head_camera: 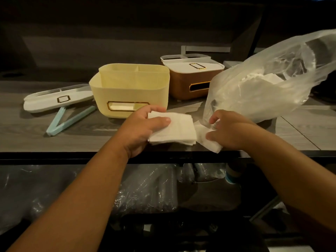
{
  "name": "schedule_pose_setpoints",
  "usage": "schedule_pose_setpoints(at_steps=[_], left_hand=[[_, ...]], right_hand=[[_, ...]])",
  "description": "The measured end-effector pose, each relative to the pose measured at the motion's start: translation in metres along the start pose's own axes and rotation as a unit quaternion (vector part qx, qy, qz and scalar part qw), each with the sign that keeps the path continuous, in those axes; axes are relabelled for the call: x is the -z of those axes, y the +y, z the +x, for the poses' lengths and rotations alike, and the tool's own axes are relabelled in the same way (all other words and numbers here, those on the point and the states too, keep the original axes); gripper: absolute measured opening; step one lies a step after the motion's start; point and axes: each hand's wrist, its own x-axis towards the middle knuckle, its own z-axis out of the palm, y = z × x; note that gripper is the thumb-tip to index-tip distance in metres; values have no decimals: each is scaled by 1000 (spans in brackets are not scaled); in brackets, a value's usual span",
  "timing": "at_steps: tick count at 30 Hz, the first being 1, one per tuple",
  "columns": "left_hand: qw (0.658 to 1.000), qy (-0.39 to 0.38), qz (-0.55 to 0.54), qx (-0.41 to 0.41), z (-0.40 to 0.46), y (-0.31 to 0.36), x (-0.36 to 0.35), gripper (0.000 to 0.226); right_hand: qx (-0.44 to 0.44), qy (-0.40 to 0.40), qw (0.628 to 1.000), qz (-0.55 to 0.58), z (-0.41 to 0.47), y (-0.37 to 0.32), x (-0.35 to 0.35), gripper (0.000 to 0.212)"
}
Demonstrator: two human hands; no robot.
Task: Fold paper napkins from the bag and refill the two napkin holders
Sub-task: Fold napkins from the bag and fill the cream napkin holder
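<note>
Folding stage, refill not yet begun. Left hand point(143, 128) clamped on a stack of folded napkins point(174, 130), thumb on top, fingers underneath, held at the near edge of the worktop point(72, 140). Right hand point(231, 130) just beside it, fingers pinching a single loose napkin point(209, 140), crumpled and only partly folded, touching the right edge of the stack.

Beyond the right hand and touching its fingertips: clear plastic bag point(263, 88), mouth toward the hand, with more white napkins visible inside, hence supply not exhausted.

Beyond the left hand: cream holder point(130, 88), lid off, upper compartments bare as far as visible; pale sheen behind its front slot, whether napkins or plastic not possible to tell. Farther left of that hand: its white lid point(58, 99) lying flat on the worktop, with a pale blue folding stand point(61, 122) partly under it. Beyond the gap between the two hands: brown holder point(192, 79), lid on, front slot dark, apparently without napkins.

Judged progress: early to middle. Done: one holder opened, a small stack folded. Left: finishing the napkin in the right hand, further folding from the bag, loading the cream holder, closing it, opening, filling and closing the brown one.
</note>
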Motion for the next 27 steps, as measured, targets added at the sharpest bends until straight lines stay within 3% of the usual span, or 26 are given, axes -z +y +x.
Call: schedule_pose_setpoints(at_steps=[3,5,9,11,13,14,15,18,20,23,27], left_hand=[[994,35,92,43,0,2,8,25],[993,56,82,68,1,5,14,25],[994,49,37,95,1,9,18,26],[994,49,18,95,2,8,18,21],[994,52,13,96,4,8,18,23],[992,58,22,108,5,8,18,30],[990,64,28,122,6,9,19,38],[989,38,-51,134,7,9,21,60],[990,24,-88,112,5,8,22,61],[998,23,-10,49,-4,3,20,40],[983,64,167,-34,-11,-7,19,38]], right_hand=[[6,-12,1000,-11,-2,-6,-3,41],[37,-22,999,-13,-2,-10,-3,27],[96,28,987,127,-18,-21,27,19],[138,24,945,297,-33,-35,47,16],[175,-16,855,487,-42,-50,56,16],[186,-36,825,532,-42,-57,55,16],[194,-49,824,530,-39,-62,50,16],[174,-42,923,341,-20,-71,18,22],[147,-19,964,221,-12,-73,-2,28],[148,26,969,196,-9,-71,-18,34],[148,51,963,220,-3,-62,-23,45]])
